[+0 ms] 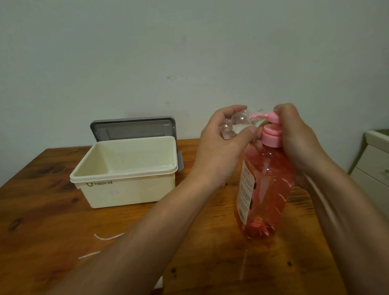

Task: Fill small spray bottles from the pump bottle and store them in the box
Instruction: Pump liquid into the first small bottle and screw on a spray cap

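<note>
On the left, a brown wooden table [48, 207] has two thin white strips [108, 237] lying on it, near the front edge.

Behind the strips sits a cream plastic box [124, 189] with its top open. Its front wall has a small smiley face, and dark writing that looks like "happy.val". The last letters are hard to read. A grey flat lid [133, 129] stands on its edge just behind the box, against the wall.

To the right of the box is the left hand [220, 144], held up above the table. Its fingers and thumb are curled around a small clear plastic spray bottle [239, 121]. The little bottle lies on its side in the hand. Its long way runs left to right, and its right end is a bit higher. That end sticks out of the hand and meets the pink spout [257, 117]. It is too blurry there to see its top.

Next comes a tall pink see-through plastic pump bottle [267, 189], which stands on the table and leans a little to the left. Its spout points left at the little bottle. It holds pink liquid. A white label [245, 189] on its left side has tiny writing that is too small to read.

The right hand [299, 139] grips the top of the pump bottle. Its fingers are curled over the pink pump head [272, 119].

At the far right is a cream set of drawers [379, 163].
</note>
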{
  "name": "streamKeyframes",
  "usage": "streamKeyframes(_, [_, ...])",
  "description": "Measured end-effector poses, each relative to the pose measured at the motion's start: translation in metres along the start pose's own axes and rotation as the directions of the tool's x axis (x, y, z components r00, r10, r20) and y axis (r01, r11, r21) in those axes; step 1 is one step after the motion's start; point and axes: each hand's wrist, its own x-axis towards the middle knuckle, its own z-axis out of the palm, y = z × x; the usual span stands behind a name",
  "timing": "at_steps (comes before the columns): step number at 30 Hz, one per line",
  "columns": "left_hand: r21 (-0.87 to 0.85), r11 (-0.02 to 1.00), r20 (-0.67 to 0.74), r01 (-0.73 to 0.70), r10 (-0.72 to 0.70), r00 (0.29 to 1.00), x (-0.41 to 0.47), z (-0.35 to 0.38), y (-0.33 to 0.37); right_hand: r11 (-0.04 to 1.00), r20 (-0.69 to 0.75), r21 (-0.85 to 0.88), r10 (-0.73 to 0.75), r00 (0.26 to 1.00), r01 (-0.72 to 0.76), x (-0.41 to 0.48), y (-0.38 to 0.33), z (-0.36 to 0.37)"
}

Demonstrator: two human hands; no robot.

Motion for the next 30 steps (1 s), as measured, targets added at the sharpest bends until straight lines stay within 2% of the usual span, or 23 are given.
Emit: streamKeyframes(30, [-0.001, 1.000, -0.003, 0.010, -0.010, 1.000, 0.0012, 0.0000, -0.0010, 1.000, -0.013, 0.022, 0.011, 1.000, -0.011, -0.0031, -0.0015, 0.0010])
